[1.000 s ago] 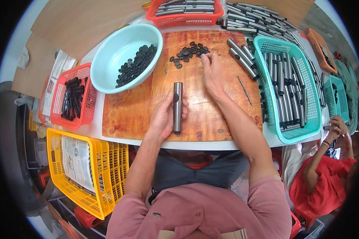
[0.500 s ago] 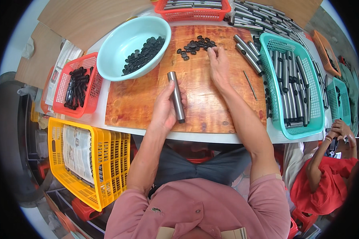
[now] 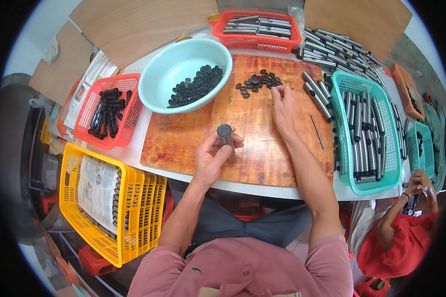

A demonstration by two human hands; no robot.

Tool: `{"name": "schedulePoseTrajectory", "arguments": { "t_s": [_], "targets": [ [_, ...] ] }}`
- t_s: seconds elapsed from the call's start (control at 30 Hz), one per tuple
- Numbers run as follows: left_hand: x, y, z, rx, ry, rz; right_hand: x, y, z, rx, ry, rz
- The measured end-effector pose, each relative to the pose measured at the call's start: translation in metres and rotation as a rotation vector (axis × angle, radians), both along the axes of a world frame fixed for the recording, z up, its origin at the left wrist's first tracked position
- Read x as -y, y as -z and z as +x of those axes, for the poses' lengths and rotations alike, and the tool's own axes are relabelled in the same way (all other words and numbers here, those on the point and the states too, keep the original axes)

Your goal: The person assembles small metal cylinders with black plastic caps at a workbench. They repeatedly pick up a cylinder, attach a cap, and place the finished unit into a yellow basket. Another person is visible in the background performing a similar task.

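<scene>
Above the brown wooden board (image 3: 267, 153) on the white desk (image 3: 262, 191), the left hand (image 3: 212, 159) was closed around a grey cylindrical metal tube (image 3: 224, 131), perhaps to keep it steady. The right hand (image 3: 285, 113) had its fingertips nearly together beside the pile of small black oval pieces (image 3: 254, 89), probably placed there for easy reach; whether it gripped one, I could not tell. Unlike half a second earlier, the tube's black end was turned up into view, while the right hand remained by the pile.
</scene>
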State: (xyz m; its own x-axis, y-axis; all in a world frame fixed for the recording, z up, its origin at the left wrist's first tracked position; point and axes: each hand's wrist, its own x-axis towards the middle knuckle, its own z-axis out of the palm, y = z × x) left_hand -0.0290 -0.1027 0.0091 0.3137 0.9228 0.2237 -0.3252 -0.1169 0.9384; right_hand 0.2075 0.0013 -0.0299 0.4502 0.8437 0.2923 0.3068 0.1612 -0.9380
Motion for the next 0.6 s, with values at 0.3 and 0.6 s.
{"name": "schedulePoseTrajectory", "arguments": {
  "t_s": [0.3,0.6],
  "targets": [
    [0.005,-0.009,-0.014,0.191,0.012,-0.184,-0.002,0.002,-0.002,0.124,-0.006,-0.035],
    [0.081,-0.056,-0.13,-0.161,-0.276,-0.334,-0.008,0.027,0.026,0.141,-0.103,0.022]
  ]
}}
